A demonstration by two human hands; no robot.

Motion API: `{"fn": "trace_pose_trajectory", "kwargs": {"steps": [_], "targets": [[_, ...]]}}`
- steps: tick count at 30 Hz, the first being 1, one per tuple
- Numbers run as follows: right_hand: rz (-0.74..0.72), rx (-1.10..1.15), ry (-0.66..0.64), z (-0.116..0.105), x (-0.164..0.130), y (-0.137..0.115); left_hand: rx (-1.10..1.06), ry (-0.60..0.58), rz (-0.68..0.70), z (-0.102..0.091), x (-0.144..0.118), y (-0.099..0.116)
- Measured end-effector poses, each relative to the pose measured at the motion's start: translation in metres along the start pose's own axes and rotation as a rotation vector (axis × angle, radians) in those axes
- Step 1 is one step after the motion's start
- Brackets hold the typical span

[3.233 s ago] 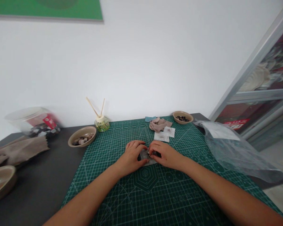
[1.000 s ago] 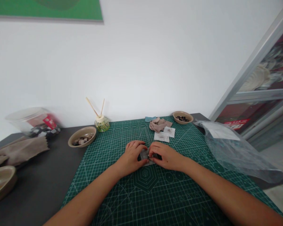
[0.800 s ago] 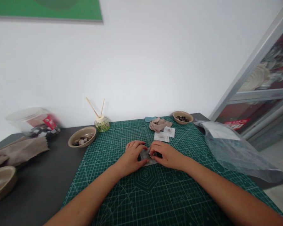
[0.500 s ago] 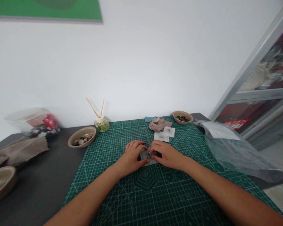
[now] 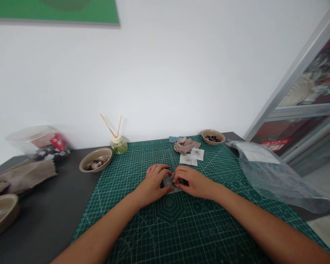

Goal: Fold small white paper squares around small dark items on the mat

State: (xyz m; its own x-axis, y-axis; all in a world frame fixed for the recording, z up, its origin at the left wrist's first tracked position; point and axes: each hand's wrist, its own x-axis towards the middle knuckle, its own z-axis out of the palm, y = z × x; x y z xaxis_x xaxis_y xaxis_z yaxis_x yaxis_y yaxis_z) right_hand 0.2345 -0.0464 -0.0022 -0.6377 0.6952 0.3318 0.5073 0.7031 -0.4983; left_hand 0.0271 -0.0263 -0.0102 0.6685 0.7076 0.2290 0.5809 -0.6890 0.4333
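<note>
Pinched by both hands: a small grey pouch (image 5: 170,182) on the green mat (image 5: 181,227).
It was held by the left hand (image 5: 154,181) and right hand (image 5: 194,182); two finished white packets (image 5: 191,157) were seen just behind it.

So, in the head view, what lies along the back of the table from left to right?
Clear plastic tub with a red label → tan bowl of pebbles → glass reed diffuser → crumpled beige cloth → small tan bowl of dark pieces → clear plastic bag.
</note>
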Motion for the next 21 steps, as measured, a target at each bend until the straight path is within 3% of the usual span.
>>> {"fn": "trace_pose_trajectory", "kwargs": {"steps": [21], "targets": [[0.002,0.043,0.009,0.0005,0.0020,-0.0011,-0.001,0.003,0.005,-0.0002,-0.0001,0.0009]]}}
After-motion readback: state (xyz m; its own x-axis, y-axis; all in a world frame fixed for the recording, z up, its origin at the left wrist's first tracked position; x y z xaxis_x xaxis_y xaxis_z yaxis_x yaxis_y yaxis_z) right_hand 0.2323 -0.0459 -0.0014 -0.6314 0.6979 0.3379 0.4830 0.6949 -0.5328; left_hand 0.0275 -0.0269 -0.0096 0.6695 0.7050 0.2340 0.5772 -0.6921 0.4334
